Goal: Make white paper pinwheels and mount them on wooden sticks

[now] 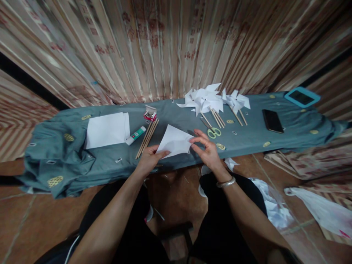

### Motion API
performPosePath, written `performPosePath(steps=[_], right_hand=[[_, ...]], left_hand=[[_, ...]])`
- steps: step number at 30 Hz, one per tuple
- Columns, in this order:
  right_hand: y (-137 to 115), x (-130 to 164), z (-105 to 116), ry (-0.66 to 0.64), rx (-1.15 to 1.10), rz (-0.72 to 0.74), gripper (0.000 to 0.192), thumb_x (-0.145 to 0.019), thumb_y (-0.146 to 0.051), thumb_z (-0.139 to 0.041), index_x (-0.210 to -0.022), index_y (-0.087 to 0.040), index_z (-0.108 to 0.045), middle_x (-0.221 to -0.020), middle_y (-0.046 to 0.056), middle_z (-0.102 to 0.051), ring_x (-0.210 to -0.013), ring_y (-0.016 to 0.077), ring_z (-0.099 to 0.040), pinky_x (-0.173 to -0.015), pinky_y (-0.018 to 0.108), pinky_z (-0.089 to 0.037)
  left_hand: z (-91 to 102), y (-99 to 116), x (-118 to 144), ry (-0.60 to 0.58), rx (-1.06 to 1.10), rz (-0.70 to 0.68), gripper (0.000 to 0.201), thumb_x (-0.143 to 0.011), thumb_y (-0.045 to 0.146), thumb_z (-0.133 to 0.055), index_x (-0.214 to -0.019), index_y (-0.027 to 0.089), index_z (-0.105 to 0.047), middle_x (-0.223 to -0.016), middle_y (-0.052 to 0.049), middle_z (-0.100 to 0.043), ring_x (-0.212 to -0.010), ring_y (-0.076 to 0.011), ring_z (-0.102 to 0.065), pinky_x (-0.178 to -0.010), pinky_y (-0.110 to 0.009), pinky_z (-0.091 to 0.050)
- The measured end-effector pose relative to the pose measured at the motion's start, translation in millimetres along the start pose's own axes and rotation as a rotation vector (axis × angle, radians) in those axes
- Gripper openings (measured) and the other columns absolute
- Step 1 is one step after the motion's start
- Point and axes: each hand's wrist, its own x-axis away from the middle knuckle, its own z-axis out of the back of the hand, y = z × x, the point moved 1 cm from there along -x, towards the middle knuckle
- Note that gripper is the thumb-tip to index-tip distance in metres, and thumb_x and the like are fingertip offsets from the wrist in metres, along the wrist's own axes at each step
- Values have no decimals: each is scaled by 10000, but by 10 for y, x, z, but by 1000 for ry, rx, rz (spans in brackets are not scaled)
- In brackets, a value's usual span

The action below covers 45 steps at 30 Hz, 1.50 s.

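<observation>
Both hands pinch a folded white paper (176,141): left hand (150,158) its near corner, right hand (206,148) its far edge, scissors (213,132) just beyond.

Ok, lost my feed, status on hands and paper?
Left hand and right hand both pinching folded white paper on cloth. Scissors beside right hand, sticks left. Nothing blocking.

Matt white paper sheet (176,141), wooden sticks (147,137), glossy black phone (272,120)
</observation>
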Motion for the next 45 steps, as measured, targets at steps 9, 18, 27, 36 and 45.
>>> performPosePath(steps=[9,18,27,36,45], right_hand=[[55,-36,5,8,51,19,219,-882,-333,-563,-988,-214,-714,-1431,114,-531,-1326,253,-511,-1133,460,-357],[42,-16,10,3,261,81,325,-892,-287,-517,-1183,-234,-650,-1499,101,-454,-1390,264,-421,-1149,479,-330],[348,-361,458,113,834,-190,336,-886,-176,-446,-1149,-104,-642,-1174,191,-679,-1082,292,-613,-983,403,-438],[222,-378,374,-65,957,-405,291,-890,-189,-493,-1100,-77,-660,-1034,253,-696,-1021,342,-647,-904,423,-454],[4,-261,377,-77,526,-478,253,-761,-165,-659,-1014,-153,-675,-855,108,-754,-859,263,-724,-765,349,-532]], left_hand=[[-24,28,-30,149,51,-46,442,-480,393,-859,-833,142,-768,-721,-3,-725,-627,-160,-614,-598,-270,-489],[-25,-9,-127,222,54,-134,409,-500,336,-849,-854,147,-770,-751,-13,-733,-646,-166,-624,-620,-274,-494],[-29,14,-227,283,152,-160,461,-477,344,-865,-876,133,-773,-740,-26,-731,-614,-147,-601,-605,-256,-473],[-70,117,-211,281,308,-156,457,-451,282,-859,-876,140,-769,-789,-35,-744,-642,-152,-621,-639,-265,-484],[-27,244,-32,362,441,-164,421,-418,228,-861,-816,139,-755,-704,-12,-733,-572,-131,-611,-604,-253,-499]])
